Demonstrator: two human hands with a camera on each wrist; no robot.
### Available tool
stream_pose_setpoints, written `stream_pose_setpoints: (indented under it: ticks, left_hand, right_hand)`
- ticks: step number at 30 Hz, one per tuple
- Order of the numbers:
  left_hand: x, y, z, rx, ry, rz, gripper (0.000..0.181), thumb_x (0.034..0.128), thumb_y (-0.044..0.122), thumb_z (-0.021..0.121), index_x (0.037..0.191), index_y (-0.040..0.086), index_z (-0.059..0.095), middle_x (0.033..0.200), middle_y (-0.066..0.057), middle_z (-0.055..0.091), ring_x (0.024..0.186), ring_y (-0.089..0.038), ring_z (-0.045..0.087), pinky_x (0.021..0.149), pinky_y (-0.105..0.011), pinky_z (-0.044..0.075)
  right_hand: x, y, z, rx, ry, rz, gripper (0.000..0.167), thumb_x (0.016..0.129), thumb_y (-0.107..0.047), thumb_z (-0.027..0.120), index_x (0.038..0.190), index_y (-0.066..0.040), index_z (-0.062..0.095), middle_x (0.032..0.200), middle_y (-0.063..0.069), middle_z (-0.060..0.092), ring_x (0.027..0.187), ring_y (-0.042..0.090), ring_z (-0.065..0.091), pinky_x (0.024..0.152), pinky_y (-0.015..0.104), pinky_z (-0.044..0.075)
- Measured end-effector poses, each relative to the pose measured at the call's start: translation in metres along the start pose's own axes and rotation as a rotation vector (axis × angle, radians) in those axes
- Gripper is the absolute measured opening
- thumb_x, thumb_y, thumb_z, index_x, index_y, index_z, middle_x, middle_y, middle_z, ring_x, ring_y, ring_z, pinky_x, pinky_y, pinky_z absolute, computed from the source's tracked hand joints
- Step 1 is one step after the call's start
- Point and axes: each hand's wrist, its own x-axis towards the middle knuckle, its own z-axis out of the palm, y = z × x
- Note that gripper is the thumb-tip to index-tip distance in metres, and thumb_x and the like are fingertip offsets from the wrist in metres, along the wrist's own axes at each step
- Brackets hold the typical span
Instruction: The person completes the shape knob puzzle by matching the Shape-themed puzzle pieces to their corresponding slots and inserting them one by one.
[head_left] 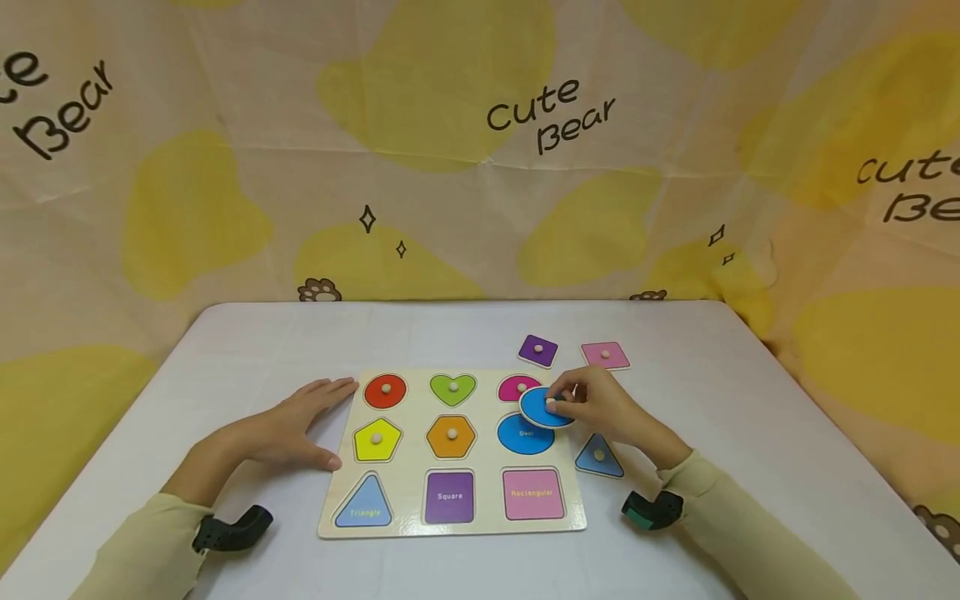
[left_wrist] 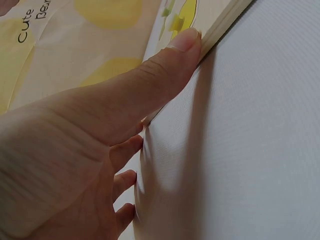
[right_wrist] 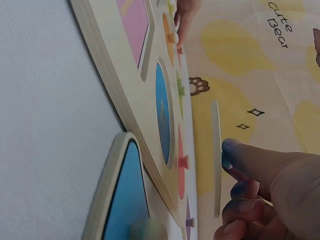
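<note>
Blue oval piece point(head_left: 535, 408) is held knob point(head_left: 551, 406) up, long axis lying left-right.

On the puzzle board point(head_left: 417, 393), 4 recesses bear words: "Triangle" in the light-blue triangle recess point(head_left: 365, 497) at the board's near left corner, "Square" in the purple square recess point(head_left: 450, 510) midway along its near edge, "Rectangular" in the pink recess point(head_left: 532, 507) at its near right corner, and "Oval" in the blue oval recess point(head_left: 525, 444) by its right edge. Behind the board, the backdrop cloth point(head_left: 442, 108) reads "Cute Bear" on 2 lines, with 2 cut-off repeats: "te Bear" well left of the board and "Cute Be" well right of it.
</note>
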Motion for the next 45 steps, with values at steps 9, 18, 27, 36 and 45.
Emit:
stream_pose_setpoints:
  ticks: [9,18,27,36,45]
  left_hand:
    - [0.0,-0.002,0.0,-0.003,0.002,0.01,0.11,0.0742,0.048,0.085,0.161,0.014,0.026,0.167,-0.018,0.023,0.151,-0.051,0.013,0.114,-0.078,0.02]
    - [0.002,0.001,0.002,0.009,0.007,-0.006,0.11,0.0738,0.048,0.085,0.161,0.015,0.027,0.167,-0.017,0.024,0.151,-0.051,0.013,0.114,-0.078,0.021]
    - [0.001,0.001,0.002,0.009,0.011,-0.013,0.11,0.0735,0.048,0.085,0.161,0.014,0.027,0.167,-0.018,0.024,0.151,-0.051,0.013,0.114,-0.078,0.021]
    - [-0.001,0.001,0.002,0.001,0.013,-0.015,0.11,0.0734,0.048,0.085,0.161,0.014,0.027,0.167,-0.017,0.024,0.151,-0.051,0.013,0.114,-0.078,0.021]
    - [0.0,0.0,0.001,0.003,0.011,-0.02,0.11,0.0733,0.048,0.085,0.161,0.015,0.027,0.168,-0.017,0.024,0.151,-0.051,0.013,0.113,-0.079,0.022]
  right_hand:
    - [-0.002,-0.002,0.017,0.004,-0.046,-0.012,0.006,0.089,-0.012,0.078,0.092,-0.008,0.077,0.07,-0.002,0.049,0.072,0.016,0.048,0.056,0.017,0.04]
    - [-0.003,-0.002,0.024,0.024,-0.053,-0.06,0.006,0.088,-0.013,0.078,0.09,-0.008,0.076,0.068,-0.004,0.045,0.068,0.012,0.047,0.056,0.017,0.038]
    - [-0.003,-0.005,0.03,0.02,-0.068,-0.066,0.006,0.087,-0.013,0.079,0.089,-0.008,0.076,0.07,-0.005,0.046,0.069,0.011,0.048,0.058,0.016,0.039]
    - [-0.002,-0.005,0.032,0.019,-0.099,-0.059,0.004,0.088,-0.012,0.078,0.089,-0.008,0.076,0.069,-0.005,0.045,0.068,0.011,0.048,0.057,0.016,0.038]
    - [-0.004,-0.008,0.027,0.032,-0.138,-0.066,0.007,0.09,-0.01,0.076,0.094,-0.006,0.077,0.07,-0.005,0.049,0.065,0.008,0.048,0.055,0.015,0.037]
